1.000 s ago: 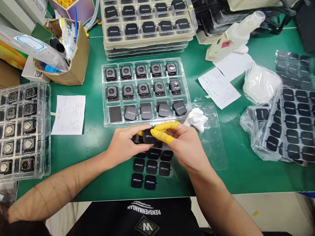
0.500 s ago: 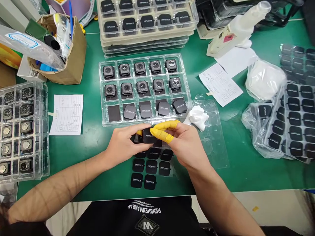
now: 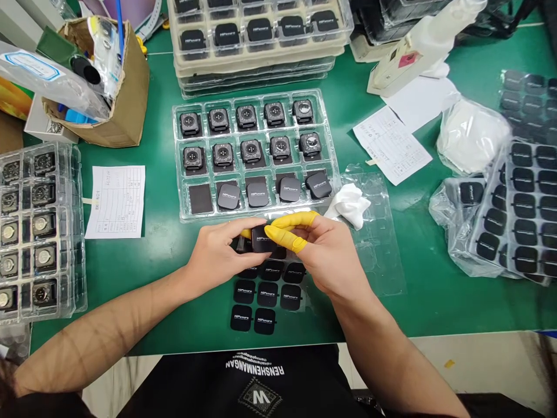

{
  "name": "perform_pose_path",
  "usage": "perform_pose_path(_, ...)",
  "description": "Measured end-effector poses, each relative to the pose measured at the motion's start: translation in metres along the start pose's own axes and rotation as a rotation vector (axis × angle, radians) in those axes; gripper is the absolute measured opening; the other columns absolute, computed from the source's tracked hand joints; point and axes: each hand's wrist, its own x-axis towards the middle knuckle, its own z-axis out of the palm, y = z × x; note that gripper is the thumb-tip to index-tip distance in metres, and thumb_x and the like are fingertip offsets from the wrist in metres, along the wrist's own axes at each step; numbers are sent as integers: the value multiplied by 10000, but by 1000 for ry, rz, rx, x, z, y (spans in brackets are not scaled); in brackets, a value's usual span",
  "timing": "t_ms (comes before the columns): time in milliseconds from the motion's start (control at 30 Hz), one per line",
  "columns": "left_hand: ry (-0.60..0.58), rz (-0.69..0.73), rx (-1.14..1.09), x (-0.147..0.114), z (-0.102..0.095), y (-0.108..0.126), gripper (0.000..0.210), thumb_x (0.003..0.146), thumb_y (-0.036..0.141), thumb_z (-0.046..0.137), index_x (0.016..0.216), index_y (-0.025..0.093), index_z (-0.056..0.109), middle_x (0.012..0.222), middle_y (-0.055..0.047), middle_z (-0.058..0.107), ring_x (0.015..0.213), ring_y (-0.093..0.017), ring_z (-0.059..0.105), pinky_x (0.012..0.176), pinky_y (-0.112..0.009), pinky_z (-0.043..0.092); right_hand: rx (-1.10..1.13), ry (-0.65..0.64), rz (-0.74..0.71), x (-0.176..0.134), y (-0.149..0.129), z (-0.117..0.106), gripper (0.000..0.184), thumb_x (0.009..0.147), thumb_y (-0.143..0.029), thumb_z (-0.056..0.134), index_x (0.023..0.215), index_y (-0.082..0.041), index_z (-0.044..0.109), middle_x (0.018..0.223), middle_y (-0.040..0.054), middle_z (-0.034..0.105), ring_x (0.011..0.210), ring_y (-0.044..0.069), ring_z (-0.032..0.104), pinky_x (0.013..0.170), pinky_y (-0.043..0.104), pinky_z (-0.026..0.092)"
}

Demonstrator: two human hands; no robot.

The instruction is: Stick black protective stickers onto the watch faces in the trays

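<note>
Evidently your left hand clamps the HiFuture-marked watch by opposite edges, thumb against fingers, probably to steady it logo-up. Your right hand wears yellow finger cots, likely against smudges; thumb and forefinger meet at the watch's right side, though whether they pinch film or casing I cannot tell. Watch sits above the HiFuture film squares, just before the clear blister tray, seemingly keeping reaches short.

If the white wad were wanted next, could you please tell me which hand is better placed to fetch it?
Probably the right hand: the white wad lies just beyond it. The left hand is farther off, though both hold the black HiFuture piece.
</note>
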Motion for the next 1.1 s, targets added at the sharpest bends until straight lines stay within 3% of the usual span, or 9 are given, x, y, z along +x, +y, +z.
perform_pose_path(200,-12,-15,-2,2,0,1,457,759,201,923,1197,181,796,1092,-41,863,875,-203,821,854,-306,687,-251,105,-99,-4,2,1,590,643,-570,989,1070,-243,747,1057,67,757,768,187,732,635,321,624)
perform_pose_path(300,-33,-21,-25,2,-1,-1,465,733,191,923,1180,206,796,1078,-22,866,866,-194,820,828,-295,678,-311,24,-132,-2,4,5,658,708,-596,937,1212,-254,688,988,42,745,720,185,709,576,311,592)
perform_pose_path(400,-49,-16,-40,2,-1,-2,418,768,200,904,1170,235,791,1086,-2,865,886,-180,819,851,-282,664,-337,40,-168,-2,8,9,456,941,-627,709,1190,-247,679,861,26,741,743,195,730,643,325,602)
perform_pose_path(533,-70,-14,-38,1,-1,0,475,774,188,899,1225,243,762,1126,-8,858,949,-193,819,893,-296,649,-356,-54,-201,-1,8,3,475,855,-601,824,1154,-246,722,870,31,756,722,193,718,607,316,587)
perform_pose_path(667,-74,-166,-39,2,-2,2,667,766,403,939,1346,242,651,924,25,840,725,-177,775,680,-294,618,-282,164,-311,20,-10,1,340,895,-564,793,963,-237,726,861,36,756,574,142,625,483,283,504)
perform_pose_path(767,-107,-145,-63,1,-2,2,433,824,371,891,1173,232,674,921,18,841,772,-192,796,730,-308,614,-394,50,-387,50,-29,25,219,942,-442,748,998,-231,729,890,32,765,577,143,633,542,306,534)
perform_pose_path(900,-82,-100,-69,-2,1,-1,255,844,305,858,1006,218,683,930,-8,851,835,-233,824,791,-333,625,-894,-218,-587,83,-47,75,90,937,-291,744,973,-234,803,925,36,770,755,192,682,758,369,554)
perform_pose_path(1000,-83,-75,-78,-3,3,-4,243,857,292,835,1044,217,699,942,-15,854,852,-240,827,782,-333,621,-1162,-77,-704,100,-54,99,177,959,-346,746,1030,-207,829,1026,95,749,867,253,681,827,419,537)
perform_pose_path(1100,-98,-58,-70,-3,3,-6,240,878,321,812,1068,219,704,964,-20,857,847,-233,820,781,-334,615,-1266,14,-675,116,-58,111,355,981,-411,728,1196,-137,793,1140,177,707,905,303,681,847,468,542)
